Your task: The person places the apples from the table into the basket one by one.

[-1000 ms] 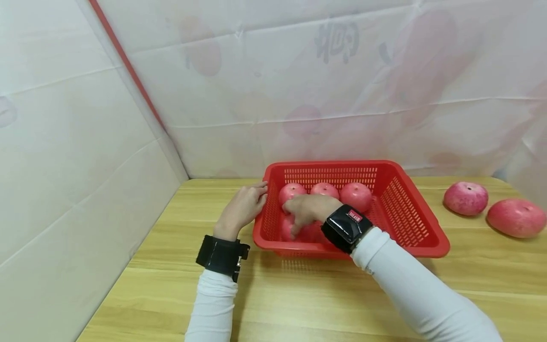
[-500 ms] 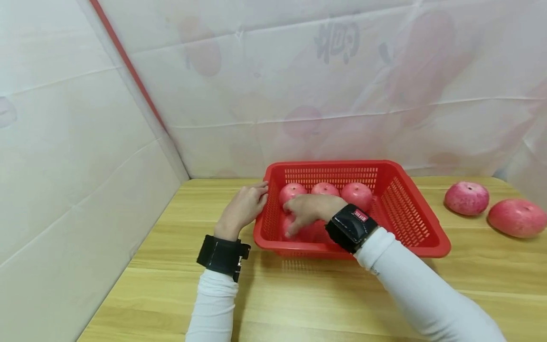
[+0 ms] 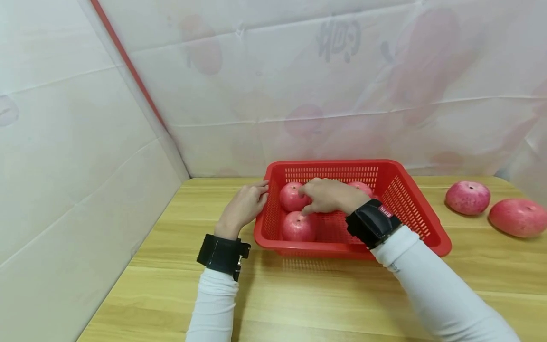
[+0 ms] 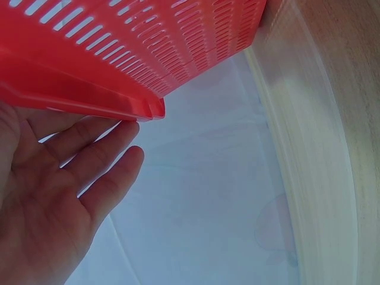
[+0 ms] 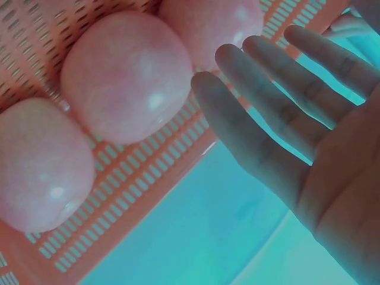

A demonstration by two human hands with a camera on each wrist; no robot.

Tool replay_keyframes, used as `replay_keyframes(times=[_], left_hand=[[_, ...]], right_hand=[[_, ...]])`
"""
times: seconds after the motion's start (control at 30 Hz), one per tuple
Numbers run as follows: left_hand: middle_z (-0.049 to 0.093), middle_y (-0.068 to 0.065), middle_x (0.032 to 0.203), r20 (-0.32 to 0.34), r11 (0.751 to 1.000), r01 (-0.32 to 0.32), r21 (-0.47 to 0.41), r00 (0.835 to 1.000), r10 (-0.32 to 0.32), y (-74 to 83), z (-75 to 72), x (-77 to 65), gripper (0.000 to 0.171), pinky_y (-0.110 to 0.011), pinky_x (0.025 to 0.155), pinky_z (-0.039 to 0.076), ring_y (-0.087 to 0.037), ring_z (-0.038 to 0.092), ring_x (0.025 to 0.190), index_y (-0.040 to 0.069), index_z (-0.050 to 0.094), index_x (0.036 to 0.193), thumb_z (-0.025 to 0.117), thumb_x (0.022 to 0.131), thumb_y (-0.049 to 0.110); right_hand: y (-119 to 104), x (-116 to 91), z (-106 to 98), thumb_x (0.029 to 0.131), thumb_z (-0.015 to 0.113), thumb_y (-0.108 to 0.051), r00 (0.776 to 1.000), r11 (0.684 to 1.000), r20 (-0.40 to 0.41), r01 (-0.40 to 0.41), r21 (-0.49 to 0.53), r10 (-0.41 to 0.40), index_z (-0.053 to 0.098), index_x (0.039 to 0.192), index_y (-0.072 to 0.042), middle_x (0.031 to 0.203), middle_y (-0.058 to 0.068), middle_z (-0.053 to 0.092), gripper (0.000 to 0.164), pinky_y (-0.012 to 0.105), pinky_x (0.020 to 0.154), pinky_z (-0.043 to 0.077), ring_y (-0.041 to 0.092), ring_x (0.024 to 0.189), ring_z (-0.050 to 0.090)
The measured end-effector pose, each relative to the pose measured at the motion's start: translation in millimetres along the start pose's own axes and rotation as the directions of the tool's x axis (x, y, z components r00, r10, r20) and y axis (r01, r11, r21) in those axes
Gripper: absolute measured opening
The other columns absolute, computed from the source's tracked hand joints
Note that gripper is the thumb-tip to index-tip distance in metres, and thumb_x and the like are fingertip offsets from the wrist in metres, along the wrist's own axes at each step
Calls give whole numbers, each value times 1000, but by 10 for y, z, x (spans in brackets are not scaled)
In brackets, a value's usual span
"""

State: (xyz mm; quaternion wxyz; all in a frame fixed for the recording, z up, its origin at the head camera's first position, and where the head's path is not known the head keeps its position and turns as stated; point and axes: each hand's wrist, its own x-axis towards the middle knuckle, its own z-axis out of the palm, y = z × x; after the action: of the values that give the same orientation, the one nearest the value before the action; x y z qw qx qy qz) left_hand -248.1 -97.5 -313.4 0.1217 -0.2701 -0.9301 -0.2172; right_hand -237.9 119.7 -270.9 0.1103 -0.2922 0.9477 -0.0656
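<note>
A red slotted basket (image 3: 333, 163) holds several round pink fruits that look like apples. One apple (image 3: 298, 226) sits in its front left corner, another apple (image 3: 291, 197) right behind it. My left hand (image 3: 241, 209) touches the basket's left rim; in the left wrist view its fingers reach beneath the rim (image 4: 89, 104), nearly straight. Over the basket is my right hand (image 3: 329, 195), holding nothing. It covers part of the back row, where an apple (image 3: 361, 188) shows past it. In the right wrist view those fingers (image 5: 273, 119) are extended, close to an apple (image 5: 127, 77).
Two more pink apples lie on the wooden table (image 3: 299, 304) right of the basket: a mottled apple (image 3: 467, 197) and a larger-looking apple (image 3: 518, 217). A pale printed cloth (image 3: 299, 85) hangs behind and on the left.
My right hand has come off the front left apple and moved up and to the right, so that apple now shows fully. The left hand has stayed at the rim.
</note>
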Motion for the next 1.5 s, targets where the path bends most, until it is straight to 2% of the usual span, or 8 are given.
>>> replay_keyframes(times=[0.23, 0.37, 0.5, 0.67, 0.87, 1.03, 1.3, 1.5], left_hand=[[53, -16, 124, -8, 1000, -19, 7, 1000, 19, -5, -6, -5, 28, -36, 85, 47, -25, 51, 106, -2, 60, 113, 50, 89, 8], [53, -16, 124, -7, 1000, -13, -1, 1000, 13, -3, -5, -5, 27, -33, 79, 51, -25, 53, 103, -1, 60, 113, 51, 89, 7], [52, -15, 125, 2, 1000, -2, -7, 1000, 2, 5, -3, -5, 28, -28, 72, 53, -24, 55, 100, -1, 60, 113, 52, 89, 8], [53, -15, 124, -8, 1000, -10, 2, 1000, 10, 7, 7, -1, 27, -31, 76, 52, -24, 55, 101, -1, 60, 113, 52, 88, 8], [53, -15, 124, -4, 1000, -13, 12, 1000, 13, -1, 4, 4, 28, -33, 79, 51, -24, 53, 103, -1, 59, 114, 51, 89, 8], [53, -15, 124, 0, 1000, -11, 20, 1000, 11, -5, -11, 7, 28, -33, 80, 51, -24, 53, 104, -1, 59, 114, 52, 88, 8], [52, -15, 125, 8, 1000, -19, 11, 1000, 19, -3, 28, -4, 28, -28, 73, 53, -24, 55, 101, -1, 59, 114, 51, 89, 7], [53, -15, 124, -1, 1000, -23, 5, 1000, 23, 7, 33, 22, 27, -32, 78, 51, -23, 54, 102, 0, 60, 113, 51, 89, 8]], right_hand=[[142, -58, -2, 80, 63, -25, 997, 1000, -74, 10, 7, -9, 60, 114, -11, 106, 9, 59, 37, 43, 84, 44, 21, 97, 46], [182, -93, -2, 80, 59, -18, 994, 1000, -105, 9, 16, -7, 62, 109, -11, 104, 10, 59, 31, 41, 79, 45, 21, 94, 47], [212, -131, 5, 80, 58, -17, 990, 1000, -139, 0, -29, -4, 63, 107, -11, 104, 10, 59, 29, 42, 79, 47, 21, 94, 48], [282, -182, -6, 81, 59, -17, 982, 995, -187, -25, -97, 7, 63, 104, -11, 95, 5, 59, 25, 42, 76, 46, 21, 91, 48], [391, -257, -51, 81, 61, -19, 981, 994, -189, -61, -87, 44, 63, 99, -10, 89, 7, 57, 20, 39, 72, 44, 21, 85, 47], [459, -298, -77, 81, 65, -23, 980, 994, -192, -67, -89, 49, 64, 100, -10, 89, 7, 59, 24, 40, 73, 47, 21, 83, 49], [589, -420, -92, 79, 67, -23, 976, 985, -172, -148, -88, 131, 61, 113, -8, 103, 10, 60, 38, 45, 77, 49, 24, 93, 50], [738, -536, -184, 79, 65, -18, 971, 984, -205, -143, -103, 120, 63, 104, -9, 95, 8, 63, 27, 43, 70, 50, 22, 85, 54]])
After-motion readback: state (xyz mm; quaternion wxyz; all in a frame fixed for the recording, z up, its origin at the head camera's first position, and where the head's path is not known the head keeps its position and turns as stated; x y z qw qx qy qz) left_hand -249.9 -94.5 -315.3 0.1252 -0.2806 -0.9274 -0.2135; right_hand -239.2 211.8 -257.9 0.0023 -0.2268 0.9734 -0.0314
